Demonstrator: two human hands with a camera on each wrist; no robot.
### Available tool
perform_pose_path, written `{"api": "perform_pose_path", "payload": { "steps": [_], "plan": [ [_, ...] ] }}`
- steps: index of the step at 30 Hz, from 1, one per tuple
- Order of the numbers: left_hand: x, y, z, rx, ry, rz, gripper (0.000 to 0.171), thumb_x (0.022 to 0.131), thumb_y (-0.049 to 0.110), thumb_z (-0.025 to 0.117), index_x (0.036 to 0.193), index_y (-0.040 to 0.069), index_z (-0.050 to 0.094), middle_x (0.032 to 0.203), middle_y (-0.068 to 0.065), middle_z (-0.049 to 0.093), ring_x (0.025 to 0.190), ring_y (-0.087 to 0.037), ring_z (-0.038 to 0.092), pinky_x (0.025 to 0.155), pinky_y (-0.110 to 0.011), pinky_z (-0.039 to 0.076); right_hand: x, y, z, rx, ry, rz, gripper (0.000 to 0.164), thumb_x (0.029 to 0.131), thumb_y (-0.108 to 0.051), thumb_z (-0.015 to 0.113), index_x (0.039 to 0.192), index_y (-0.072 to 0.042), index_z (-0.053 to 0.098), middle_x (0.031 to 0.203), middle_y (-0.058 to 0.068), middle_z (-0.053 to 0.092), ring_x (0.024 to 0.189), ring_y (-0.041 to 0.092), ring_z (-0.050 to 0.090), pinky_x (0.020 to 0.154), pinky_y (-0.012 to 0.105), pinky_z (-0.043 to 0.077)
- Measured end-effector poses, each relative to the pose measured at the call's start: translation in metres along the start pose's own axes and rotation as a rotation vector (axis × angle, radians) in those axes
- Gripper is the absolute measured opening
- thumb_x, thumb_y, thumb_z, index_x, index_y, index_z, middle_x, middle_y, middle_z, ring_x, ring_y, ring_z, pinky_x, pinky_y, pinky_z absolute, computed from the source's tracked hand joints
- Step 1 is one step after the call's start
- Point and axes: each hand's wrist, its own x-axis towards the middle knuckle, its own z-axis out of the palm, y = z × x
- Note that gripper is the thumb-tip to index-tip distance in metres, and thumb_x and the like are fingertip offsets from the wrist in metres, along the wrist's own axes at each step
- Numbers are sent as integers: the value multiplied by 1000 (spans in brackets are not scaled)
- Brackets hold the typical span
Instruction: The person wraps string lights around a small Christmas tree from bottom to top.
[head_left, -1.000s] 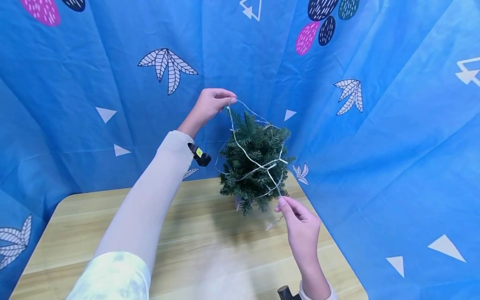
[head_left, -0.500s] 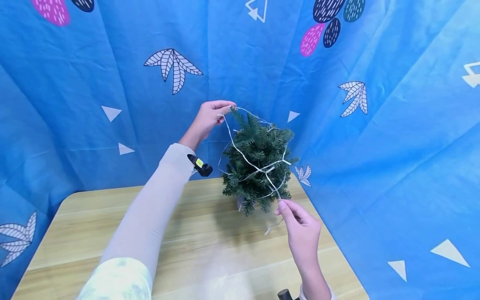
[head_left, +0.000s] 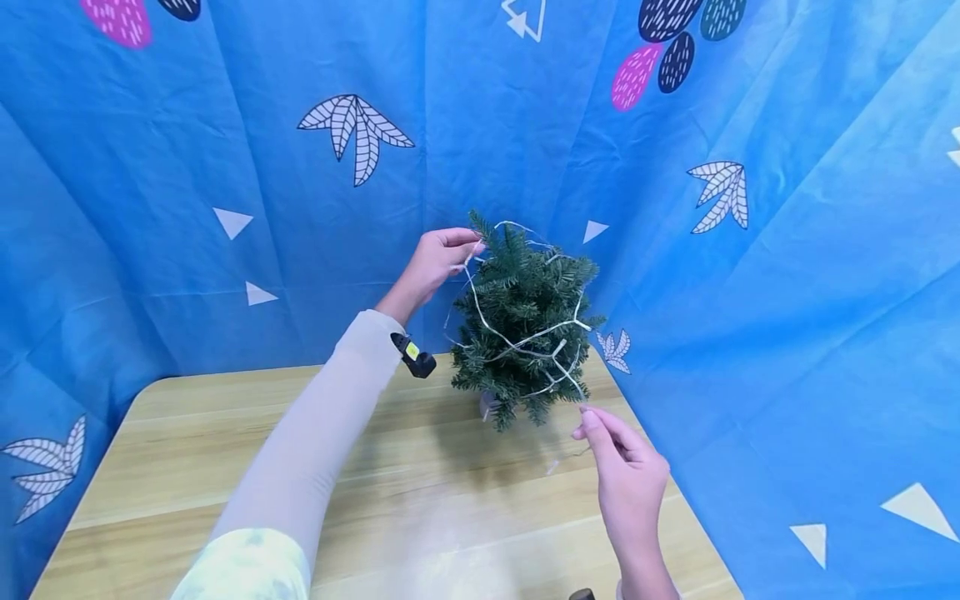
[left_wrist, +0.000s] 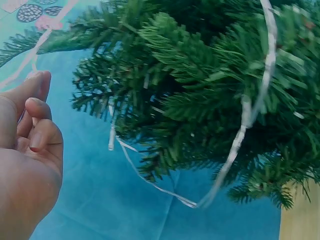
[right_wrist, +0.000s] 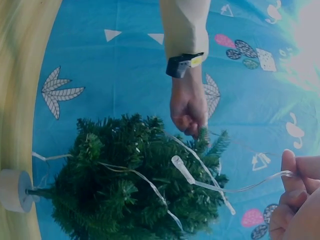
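A small artificial Christmas tree (head_left: 517,308) stands on the table, with a clear-white string of lights (head_left: 480,312) looped around its branches. At the treetop's left side, my left hand (head_left: 438,262) pinches one stretch of the string between thumb and fingertips. Lower down, in front of the tree on the right, my right hand (head_left: 626,467) pinches another part of it, and a short end dangles below the fingers. In the right wrist view a bulb (right_wrist: 182,169) on the string sits between the right hand (right_wrist: 300,195) and the branches. The string's far side is hidden by the tree.
The pale wooden table (head_left: 420,517) reaches back to a blue patterned curtain (head_left: 300,208), which also runs close along the right side. The tree's pale round base (right_wrist: 15,191) rests near the table's back right.
My left hand has come down from above the treetop to its left side, lowering the string around the tip. My right hand has shifted slightly right and down, still pinching the string.
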Motion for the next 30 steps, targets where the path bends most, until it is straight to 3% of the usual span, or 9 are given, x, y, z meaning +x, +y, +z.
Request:
{"api": "perform_pose_path", "payload": {
  "steps": [4, 9, 14, 17, 21, 23, 26, 30],
  "plan": [
    [-5, -7, -3, 18, 8, -9, 27, 97, 20, 70, 119, 5, 73, 112, -4, 75, 81, -7, 61, 64, -20, 47, 0, -1, -4, -1, 13, -3, 13, 96, -12, 70, 101, -4, 79, 80, -3, 75, 64, 6, 56, 56, 23, 39],
    [-21, -11, -12, 67, 87, 48, 28, 94, 25, 74, 117, 9, 75, 104, -4, 73, 69, -10, 54, 58, -21, 44, 2, -1, -7, -9, 15, -12, 12, 96, -12, 70, 100, -6, 79, 83, -3, 76, 74, 7, 65, 62, 20, 43],
    [-67, -10, -19, 200, 257, 162, 32, 91, 36, 76, 115, 14, 77, 82, 2, 64, 62, -11, 48, 56, -24, 42, 2, -1, -8, -8, 7, -11, 12, 96, -13, 70, 100, -5, 79, 83, -4, 76, 72, 7, 64, 61, 21, 42],
    [-105, -9, -15, 270, 297, 197, 27, 91, 34, 76, 113, 18, 76, 86, 4, 65, 64, -13, 47, 55, -23, 42, 2, -1, -6, -8, -21, -8, 12, 95, -13, 71, 102, -8, 79, 80, -4, 75, 60, 7, 52, 56, 23, 39],
    [-150, -7, 9, 309, 215, 251, 23, 92, 28, 74, 112, 17, 76, 106, 4, 69, 71, -15, 53, 59, -22, 47, 3, -1, -1, -22, -92, -56, 12, 95, -13, 71, 103, -11, 79, 80, -6, 73, 53, 9, 39, 51, 28, 35],
    [-164, -6, 25, 310, 159, 290, 23, 92, 26, 75, 113, 16, 76, 113, 5, 70, 73, -15, 55, 61, -22, 48, 6, -3, 1, -26, -119, -97, 11, 95, -11, 71, 102, -10, 79, 80, -8, 73, 55, 9, 43, 51, 27, 37],
    [-172, -5, 43, 299, 98, 359, 22, 91, 21, 76, 113, 16, 77, 117, 5, 70, 73, -14, 56, 62, -23, 48, 8, -8, 3, -23, -145, -165, 11, 95, -7, 70, 101, -9, 79, 79, -9, 73, 57, 8, 47, 50, 25, 38],
    [-172, -8, 54, 285, 34, 374, 22, 92, 18, 75, 114, 17, 77, 119, 3, 70, 71, -13, 55, 60, -24, 46, 8, -13, 5, 7, -164, -193, 11, 94, -3, 70, 99, -7, 79, 78, -7, 72, 62, 7, 55, 51, 23, 41]
  ]
}}
